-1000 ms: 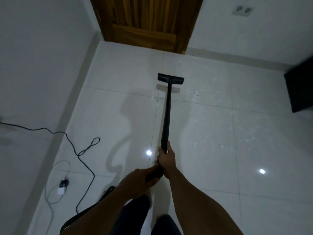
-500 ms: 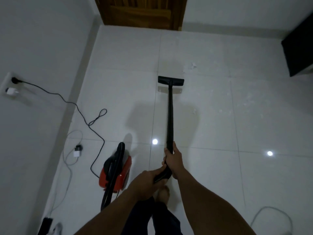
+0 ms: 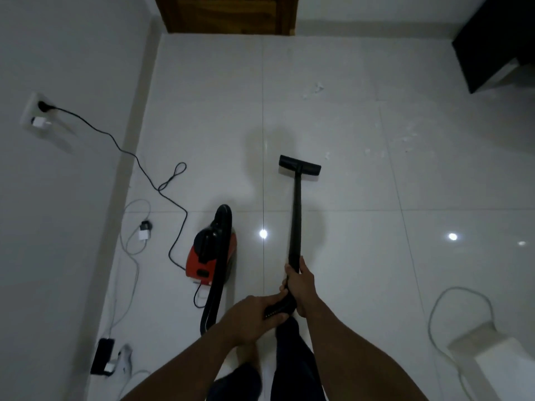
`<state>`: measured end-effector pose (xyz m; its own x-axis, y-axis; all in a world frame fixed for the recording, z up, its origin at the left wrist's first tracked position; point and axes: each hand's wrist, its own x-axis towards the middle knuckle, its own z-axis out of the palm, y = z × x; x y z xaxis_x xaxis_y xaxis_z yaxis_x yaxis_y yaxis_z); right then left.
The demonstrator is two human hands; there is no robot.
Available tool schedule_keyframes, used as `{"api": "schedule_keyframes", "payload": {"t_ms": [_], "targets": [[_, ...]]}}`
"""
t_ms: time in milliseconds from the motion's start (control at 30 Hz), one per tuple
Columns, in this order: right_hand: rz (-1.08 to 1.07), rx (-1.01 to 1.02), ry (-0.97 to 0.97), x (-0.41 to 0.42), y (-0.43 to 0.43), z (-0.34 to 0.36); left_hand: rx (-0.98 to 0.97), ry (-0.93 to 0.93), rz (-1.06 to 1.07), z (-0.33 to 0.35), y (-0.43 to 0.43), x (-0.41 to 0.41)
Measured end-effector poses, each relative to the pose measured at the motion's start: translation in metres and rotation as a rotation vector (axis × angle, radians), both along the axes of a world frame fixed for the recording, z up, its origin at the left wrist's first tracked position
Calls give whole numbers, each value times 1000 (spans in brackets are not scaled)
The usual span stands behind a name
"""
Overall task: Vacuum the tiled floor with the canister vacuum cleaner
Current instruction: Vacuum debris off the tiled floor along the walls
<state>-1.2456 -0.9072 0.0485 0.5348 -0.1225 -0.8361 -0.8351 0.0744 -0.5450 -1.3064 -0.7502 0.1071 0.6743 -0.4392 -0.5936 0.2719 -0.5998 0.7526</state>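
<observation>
A black vacuum wand runs from my hands out to its flat floor nozzle, which rests on the white tiled floor. My right hand grips the wand's lower end. Just behind it, my left hand holds the ribbed hose handle. The red and black canister stands on the floor to the left of the wand, and its black hose curves back toward my hands. White scraps lie on the tiles beyond the nozzle, to the right.
The black power cord runs from a wall socket on the left down to the canister. White cables and chargers lie along the left wall. A wooden door is ahead, dark furniture far right, a white cable near right.
The nozzle has been drawn back toward me across the tiles. The view has tilted down and backed off, so the canister and the wall socket came fully into sight.
</observation>
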Motion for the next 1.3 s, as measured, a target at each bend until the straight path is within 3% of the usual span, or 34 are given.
{"api": "schedule_keyframes", "payload": {"t_ms": [333,633,800,933,1067,1300], "targets": [[3,-63,50,-93,2,0,65,15,-113,19,8,-72],[-20,-84,123,-92,-9,-17,77,46,-118,8,-9,-66],[16,-162,125,-62,-42,-133,96,50,-97,7,-35,-27],[84,-150,129,-19,-73,-148,63,90,-39,-1,-65,9],[73,-18,134,45,-97,-31,57,114,23,10,-112,52],[134,-47,92,144,-154,-28,84,108,53,4,-173,140]]}}
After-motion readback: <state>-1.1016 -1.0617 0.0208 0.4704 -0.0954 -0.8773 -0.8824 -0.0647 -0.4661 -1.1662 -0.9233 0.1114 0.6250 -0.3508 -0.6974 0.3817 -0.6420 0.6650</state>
